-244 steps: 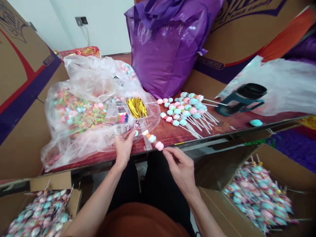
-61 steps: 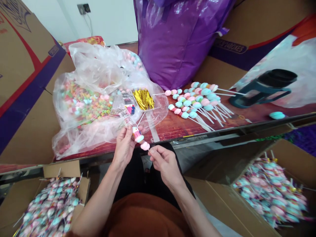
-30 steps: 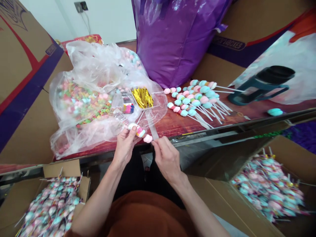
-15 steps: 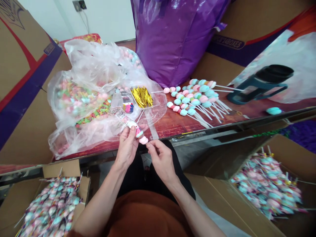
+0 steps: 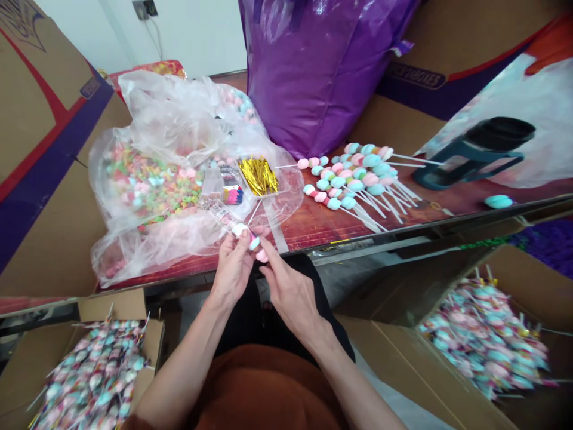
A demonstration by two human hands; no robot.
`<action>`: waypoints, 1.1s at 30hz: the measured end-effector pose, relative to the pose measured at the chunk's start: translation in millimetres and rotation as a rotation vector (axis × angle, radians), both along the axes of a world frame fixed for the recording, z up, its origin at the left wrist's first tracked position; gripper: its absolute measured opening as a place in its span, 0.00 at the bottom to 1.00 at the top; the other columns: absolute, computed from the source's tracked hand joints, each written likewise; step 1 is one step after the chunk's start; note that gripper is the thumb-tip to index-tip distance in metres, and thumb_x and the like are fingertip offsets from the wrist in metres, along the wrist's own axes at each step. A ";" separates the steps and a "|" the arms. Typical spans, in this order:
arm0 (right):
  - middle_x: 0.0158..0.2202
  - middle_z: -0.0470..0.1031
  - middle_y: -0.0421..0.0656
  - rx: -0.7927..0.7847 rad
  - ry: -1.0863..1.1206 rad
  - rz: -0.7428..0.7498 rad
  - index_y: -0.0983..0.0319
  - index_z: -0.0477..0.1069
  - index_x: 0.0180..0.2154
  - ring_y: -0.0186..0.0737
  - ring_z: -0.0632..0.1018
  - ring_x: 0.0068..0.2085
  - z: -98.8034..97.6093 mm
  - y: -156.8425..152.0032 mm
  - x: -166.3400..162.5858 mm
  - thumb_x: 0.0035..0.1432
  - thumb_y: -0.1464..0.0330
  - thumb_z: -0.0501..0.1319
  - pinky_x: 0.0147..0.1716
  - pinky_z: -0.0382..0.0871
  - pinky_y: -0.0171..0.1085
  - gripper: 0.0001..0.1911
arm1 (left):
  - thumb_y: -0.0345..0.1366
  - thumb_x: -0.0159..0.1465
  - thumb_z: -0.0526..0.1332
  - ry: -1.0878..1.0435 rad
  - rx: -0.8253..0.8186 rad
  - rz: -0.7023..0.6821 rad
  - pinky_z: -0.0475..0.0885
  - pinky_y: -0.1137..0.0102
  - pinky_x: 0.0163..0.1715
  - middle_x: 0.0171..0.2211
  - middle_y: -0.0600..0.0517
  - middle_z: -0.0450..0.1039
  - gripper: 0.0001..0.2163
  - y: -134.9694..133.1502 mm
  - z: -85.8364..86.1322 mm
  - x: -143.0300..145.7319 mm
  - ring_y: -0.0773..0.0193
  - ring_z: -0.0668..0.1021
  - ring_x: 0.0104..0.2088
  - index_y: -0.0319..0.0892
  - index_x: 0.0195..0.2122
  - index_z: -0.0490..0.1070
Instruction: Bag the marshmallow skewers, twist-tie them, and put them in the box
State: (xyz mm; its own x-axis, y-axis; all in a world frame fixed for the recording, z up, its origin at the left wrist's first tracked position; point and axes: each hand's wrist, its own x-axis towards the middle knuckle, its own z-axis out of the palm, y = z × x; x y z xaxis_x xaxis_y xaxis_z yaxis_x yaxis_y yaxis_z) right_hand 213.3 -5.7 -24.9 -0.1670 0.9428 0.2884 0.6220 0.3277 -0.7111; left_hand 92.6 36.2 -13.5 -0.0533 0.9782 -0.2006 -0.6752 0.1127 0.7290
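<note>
My left hand (image 5: 233, 266) is closed around a marshmallow skewer (image 5: 248, 234) that sits partly inside a narrow clear printed sleeve (image 5: 218, 210). My right hand (image 5: 286, 286) pinches the skewer's lower end, just under its pink marshmallow, so both hands meet at the table's front edge. A bundle of gold twist ties (image 5: 258, 175) lies on the clear plastic just beyond my hands. A pile of bare marshmallow skewers (image 5: 353, 179) lies on the red table (image 5: 313, 224) to the right.
A big clear bag of loose coloured candy (image 5: 147, 185) covers the table's left. A purple bag (image 5: 322, 65) stands behind. A dark tape dispenser (image 5: 474, 152) sits at right. Cardboard boxes of wrapped skewers stand below left (image 5: 85, 376) and right (image 5: 483, 334).
My right hand has moved in closer to my left, from the stick's end up against the pink marshmallow. The skewer has slid further into the sleeve since two seconds ago.
</note>
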 end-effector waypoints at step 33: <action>0.29 0.77 0.39 -0.299 0.702 -0.196 0.59 0.67 0.41 0.35 0.76 0.28 -8.3 6.8 -10.9 0.62 0.64 0.61 0.30 0.71 0.33 0.08 | 0.48 0.55 0.71 0.122 -0.120 -0.221 0.69 0.75 0.27 0.33 0.49 0.79 0.17 -17.6 9.6 12.9 0.67 0.78 0.30 0.39 0.37 0.76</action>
State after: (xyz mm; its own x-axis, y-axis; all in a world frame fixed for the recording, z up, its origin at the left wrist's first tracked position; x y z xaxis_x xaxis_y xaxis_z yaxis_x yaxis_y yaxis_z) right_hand 202.4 1.1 -33.2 0.1377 0.9905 -0.0061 0.0216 -0.0092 -0.9997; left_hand 105.5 18.6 -3.9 0.1276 0.9386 -0.3206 -0.5329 0.3375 0.7760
